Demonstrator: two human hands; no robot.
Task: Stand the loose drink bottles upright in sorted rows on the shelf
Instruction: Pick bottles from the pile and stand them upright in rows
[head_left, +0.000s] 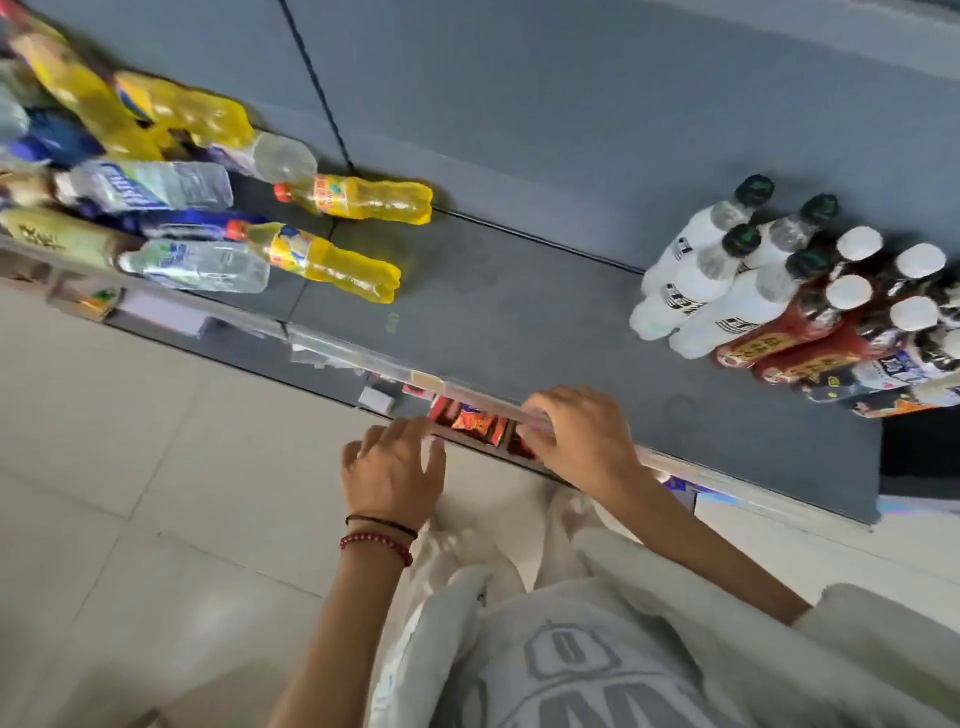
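Bottles (332, 260) lie loose beside bare shelf (519, 312); left hand (395, 467) spread, right hand (576, 436) grips its front edge (363, 359).

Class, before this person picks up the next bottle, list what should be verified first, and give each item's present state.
1. Left hand free: ok, holds nothing.
2. Right hand free of bottles: ok; it rests on the front rail.
3. All bottles upright: not ok; the yellow bottle and clear bottle lie flat.
4. Bare shelf beside the standing white bottles: ok.
5. Standing rows sorted: ok; white bottles together, red-labelled bottles together.
6. Caps tight: cannot tell.
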